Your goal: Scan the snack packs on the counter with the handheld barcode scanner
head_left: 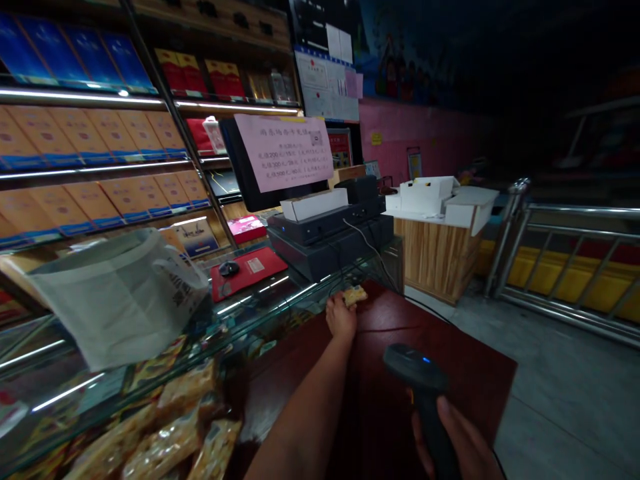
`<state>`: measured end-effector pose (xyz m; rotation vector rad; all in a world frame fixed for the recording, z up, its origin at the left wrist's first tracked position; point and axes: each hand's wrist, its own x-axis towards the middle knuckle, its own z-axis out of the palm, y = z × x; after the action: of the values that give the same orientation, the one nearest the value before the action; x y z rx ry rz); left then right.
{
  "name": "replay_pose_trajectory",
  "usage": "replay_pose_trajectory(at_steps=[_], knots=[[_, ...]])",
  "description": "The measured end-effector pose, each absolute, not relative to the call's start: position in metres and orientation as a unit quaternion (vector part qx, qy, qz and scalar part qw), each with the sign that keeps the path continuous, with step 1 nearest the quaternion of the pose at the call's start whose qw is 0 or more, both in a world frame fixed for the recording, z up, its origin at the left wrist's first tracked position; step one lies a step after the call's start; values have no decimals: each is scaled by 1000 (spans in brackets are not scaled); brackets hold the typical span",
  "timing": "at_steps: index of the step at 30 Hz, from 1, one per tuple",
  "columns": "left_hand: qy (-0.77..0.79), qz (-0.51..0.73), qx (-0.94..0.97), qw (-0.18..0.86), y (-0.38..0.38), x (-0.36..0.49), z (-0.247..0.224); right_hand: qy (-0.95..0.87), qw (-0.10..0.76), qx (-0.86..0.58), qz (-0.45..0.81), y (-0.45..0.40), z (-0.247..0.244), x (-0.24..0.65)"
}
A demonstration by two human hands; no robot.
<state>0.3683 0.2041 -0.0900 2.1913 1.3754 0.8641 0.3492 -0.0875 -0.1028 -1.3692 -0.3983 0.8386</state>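
Note:
My left hand (342, 316) reaches to the far part of the dark red tabletop (395, 320), its fingers closed on a small wrapped snack pack (355, 295). At the lower right, my right hand (457, 440) is wrapped round the handle of a black barcode scanner (416, 369). A blue light glows on top of the scanner, whose head is raised above the table and points to the left. Several clear-wrapped snack packs (165, 443) lie in a pile at the lower left.
A white bag (125, 300) stands on the glass counter at the left, near a red mouse pad (260, 267) with a black mouse (229, 269). Beyond are a cash register (320, 233) and a monitor bearing a pink sign (287, 150). A metal railing (575, 260) stands at the right.

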Motion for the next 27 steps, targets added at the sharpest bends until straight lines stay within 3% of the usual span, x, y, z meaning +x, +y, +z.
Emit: replay_pose_trajectory(at_steps=[13,20,27], knots=[[426,378,767,295,201,333,-96,-146,711,-595,344,-79,-80,340],[386,496,682,373,149,262,-111,-132,728,-575,349,-85,-76,339],[387,399,538,633,62,160,-90,-167,715,-569,370,-96,-73,342]])
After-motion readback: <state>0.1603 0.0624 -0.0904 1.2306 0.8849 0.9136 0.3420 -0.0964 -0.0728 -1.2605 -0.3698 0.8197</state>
